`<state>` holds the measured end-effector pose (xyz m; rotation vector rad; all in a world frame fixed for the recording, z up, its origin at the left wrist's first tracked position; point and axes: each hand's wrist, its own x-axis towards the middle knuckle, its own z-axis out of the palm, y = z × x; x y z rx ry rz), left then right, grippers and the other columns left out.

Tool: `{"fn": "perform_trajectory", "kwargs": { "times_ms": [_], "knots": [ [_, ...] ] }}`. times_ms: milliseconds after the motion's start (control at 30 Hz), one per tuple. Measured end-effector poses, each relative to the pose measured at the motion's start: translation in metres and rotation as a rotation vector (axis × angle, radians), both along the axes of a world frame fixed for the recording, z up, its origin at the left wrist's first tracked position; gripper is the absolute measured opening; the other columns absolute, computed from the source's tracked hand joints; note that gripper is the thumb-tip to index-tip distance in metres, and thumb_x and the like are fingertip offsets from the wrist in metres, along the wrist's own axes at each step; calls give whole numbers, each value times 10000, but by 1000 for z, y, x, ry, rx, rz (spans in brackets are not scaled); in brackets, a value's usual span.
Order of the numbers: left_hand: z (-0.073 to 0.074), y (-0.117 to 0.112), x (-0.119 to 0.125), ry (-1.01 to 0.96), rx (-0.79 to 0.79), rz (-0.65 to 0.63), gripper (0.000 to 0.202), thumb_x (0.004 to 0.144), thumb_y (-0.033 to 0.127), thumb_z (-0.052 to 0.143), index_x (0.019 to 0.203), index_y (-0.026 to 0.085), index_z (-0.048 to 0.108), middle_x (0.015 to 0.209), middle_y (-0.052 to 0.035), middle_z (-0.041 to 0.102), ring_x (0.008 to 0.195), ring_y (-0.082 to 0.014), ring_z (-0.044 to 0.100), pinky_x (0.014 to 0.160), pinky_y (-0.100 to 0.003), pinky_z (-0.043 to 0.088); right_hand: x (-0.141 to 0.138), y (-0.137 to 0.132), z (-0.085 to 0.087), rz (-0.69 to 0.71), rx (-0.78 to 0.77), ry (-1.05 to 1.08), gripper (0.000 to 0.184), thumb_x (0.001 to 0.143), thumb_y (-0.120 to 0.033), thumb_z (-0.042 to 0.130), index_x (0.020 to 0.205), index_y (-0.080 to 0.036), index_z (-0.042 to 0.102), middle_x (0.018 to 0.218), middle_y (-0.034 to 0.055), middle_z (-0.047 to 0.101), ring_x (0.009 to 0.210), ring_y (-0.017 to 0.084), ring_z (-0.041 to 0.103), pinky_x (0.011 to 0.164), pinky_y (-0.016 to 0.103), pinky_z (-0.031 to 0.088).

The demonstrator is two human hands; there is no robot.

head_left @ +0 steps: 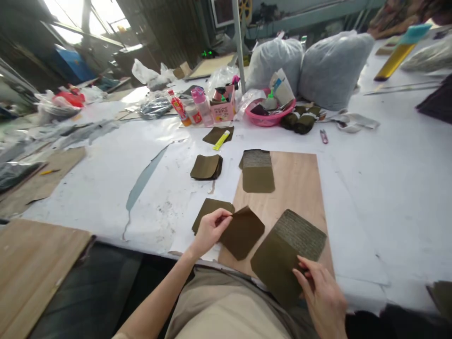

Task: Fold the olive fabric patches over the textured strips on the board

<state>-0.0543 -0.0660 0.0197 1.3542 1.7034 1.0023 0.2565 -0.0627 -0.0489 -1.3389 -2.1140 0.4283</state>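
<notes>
My left hand (209, 230) pinches the corner of a single olive fabric piece (243, 233) that lies at the near edge of a plywood board (300, 183). My right hand (323, 294) grips the near edge of a thick stack of olive fabric pieces (286, 256), tilted on the board's near right corner. A flat olive piece (206, 213) lies just left of my left hand. Another stack (257, 172) sits at the board's far left, and a small pile (206, 167) rests on the white table left of it.
The white table (370, 188) carries a pink basin (270, 115), bottles (180, 108), a pink box (222, 108), a yellow tube (221, 140) on a fabric piece, two stuffed plastic bags (332, 66) and a small red tool (324, 136). A wooden board (31, 268) sits near left.
</notes>
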Motion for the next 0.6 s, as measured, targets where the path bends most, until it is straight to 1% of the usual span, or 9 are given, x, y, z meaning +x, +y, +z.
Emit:
{"fn": "perform_trajectory", "kwargs": {
  "times_ms": [67, 100, 133, 200, 300, 367, 467, 600],
  "knots": [
    [-6, -11, -22, 32, 23, 182, 246, 904, 397, 541, 929, 168, 629, 758, 2, 634, 670, -113, 560, 606, -198, 421, -2, 1, -4, -17, 56, -21, 385, 944, -529, 457, 1088, -213, 624, 933, 42, 683, 738, 164, 636, 688, 287, 499],
    [-11, -16, -32, 79, 36, 263, 243, 902, 394, 536, 951, 174, 627, 761, 3, 636, 671, -116, 568, 614, -202, 429, -3, 1, -5, -23, 78, -36, 383, 950, -524, 447, 1078, -213, 631, 937, 41, 687, 752, 164, 640, 697, 286, 493],
    [-15, -21, -41, 145, 38, 331, 239, 904, 387, 528, 981, 182, 624, 756, 8, 635, 664, -118, 572, 621, -208, 433, -4, 2, -5, -27, 99, -53, 380, 956, -518, 440, 1070, -214, 638, 944, 39, 690, 769, 166, 643, 709, 285, 487],
    [-26, -28, -55, 322, -3, 424, 232, 904, 361, 515, 1040, 203, 616, 729, 20, 626, 641, -123, 578, 621, -216, 429, -6, 3, -5, -35, 133, -88, 368, 966, -500, 431, 1055, -218, 651, 960, 36, 693, 802, 168, 645, 729, 284, 474],
    [-40, -35, -65, 580, -94, 454, 246, 910, 320, 494, 1109, 228, 607, 741, 18, 646, 653, -139, 613, 621, -226, 420, -7, 3, -5, -40, 163, -124, 350, 974, -471, 436, 1047, -216, 664, 972, 34, 695, 819, 165, 641, 740, 278, 461],
    [-47, -37, -66, 668, -118, 449, 270, 920, 308, 480, 1151, 234, 598, 772, 8, 669, 678, -149, 638, 625, -229, 427, -7, 2, -6, -43, 176, -132, 337, 977, -450, 443, 1044, -210, 670, 970, 34, 696, 817, 160, 639, 748, 274, 457],
    [-52, -37, -65, 698, -104, 461, 297, 927, 285, 470, 1197, 235, 584, 807, 1, 690, 701, -154, 656, 644, -235, 452, -7, 2, -6, -51, 194, -141, 306, 976, -416, 463, 1028, -206, 680, 955, 32, 699, 808, 155, 638, 747, 270, 451],
    [-53, -37, -65, 687, -20, 471, 293, 937, 251, 440, 1180, 240, 604, 921, -15, 714, 793, -158, 673, 726, -247, 491, -8, 3, -6, -63, 220, -155, 280, 972, -385, 483, 1006, -200, 690, 923, 31, 703, 785, 152, 635, 723, 263, 445]
  ]
}}
